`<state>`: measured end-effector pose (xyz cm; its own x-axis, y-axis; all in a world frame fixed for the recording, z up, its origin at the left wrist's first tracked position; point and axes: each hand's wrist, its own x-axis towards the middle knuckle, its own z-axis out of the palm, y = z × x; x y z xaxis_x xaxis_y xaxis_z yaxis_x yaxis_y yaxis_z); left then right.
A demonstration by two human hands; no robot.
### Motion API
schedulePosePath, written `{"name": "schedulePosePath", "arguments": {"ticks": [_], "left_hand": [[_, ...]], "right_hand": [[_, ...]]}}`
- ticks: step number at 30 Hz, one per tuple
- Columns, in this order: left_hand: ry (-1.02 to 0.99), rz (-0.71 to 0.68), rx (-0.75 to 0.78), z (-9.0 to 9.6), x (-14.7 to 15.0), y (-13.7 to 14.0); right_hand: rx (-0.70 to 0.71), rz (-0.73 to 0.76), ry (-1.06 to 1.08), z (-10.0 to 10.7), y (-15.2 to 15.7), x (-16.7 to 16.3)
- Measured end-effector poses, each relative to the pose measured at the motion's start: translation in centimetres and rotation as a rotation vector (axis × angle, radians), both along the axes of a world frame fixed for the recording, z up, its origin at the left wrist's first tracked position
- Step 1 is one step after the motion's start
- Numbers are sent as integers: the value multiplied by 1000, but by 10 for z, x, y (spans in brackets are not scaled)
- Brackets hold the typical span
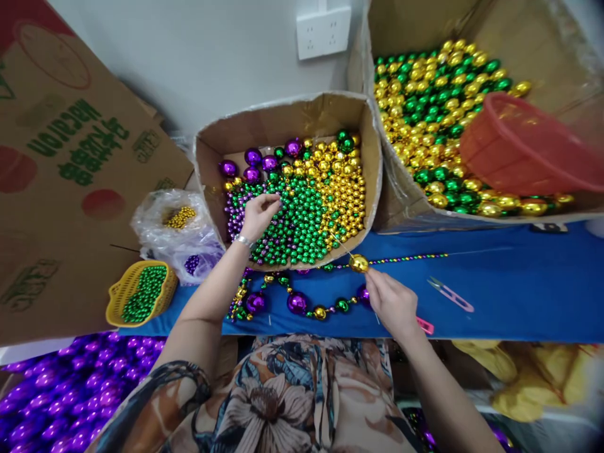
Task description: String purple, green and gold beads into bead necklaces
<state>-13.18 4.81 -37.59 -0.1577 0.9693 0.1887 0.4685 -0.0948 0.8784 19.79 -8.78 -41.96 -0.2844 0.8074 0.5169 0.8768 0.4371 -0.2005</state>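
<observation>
My left hand (260, 215) hangs over the cardboard box (287, 123) of mixed beads, its thumb and fingertips pinched together. Whatever sits in that pinch, if anything, is too small to make out. At the box's front right corner, my right hand (391, 302) is closed on a large gold bead (358, 263). A thin needle or wire (340, 241) sticks out beyond this bead toward the box. A strand of purple, green and gold beads (297, 303) lies on the blue cloth in front of the box, leading toward my right hand.
Pink-handled snips (450, 294) lie on the blue cloth (519, 277) at right. A larger carton (401, 211) holds beads and a red basket (514, 151). At left are a yellow basket (113, 305) of green beads and plastic bags (155, 217). Purple beads (70, 390) fill the lower left.
</observation>
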Motion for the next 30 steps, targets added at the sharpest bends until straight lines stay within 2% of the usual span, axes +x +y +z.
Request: {"name": "schedulePosePath", "arguments": {"ticks": [2,4,6,9,14,22,26,30], "left_hand": [[-455,-110,-88,7,19,-14],[-720,-206,-185,12,40,-29],[-851,-254,-259,15,57,-41],[-938,-294,-335,15,74,-52],[-994,-324,-386,14,86,-59],[-957,-345,-363,18,92,-61],[-791,-342,-211,20,101,-61],[-627,-424,-81,25,123,-64]], "right_hand": [[-15,17,-7,3,1,-4],[-24,33,-12,7,3,-7],[-15,37,-18,11,4,-10],[2,30,-41,14,4,-11],[16,10,-80,14,2,-8],[-2,-5,-103,14,2,-2],[43,-54,-177,22,4,4],[42,-61,-159,28,12,22]]}}
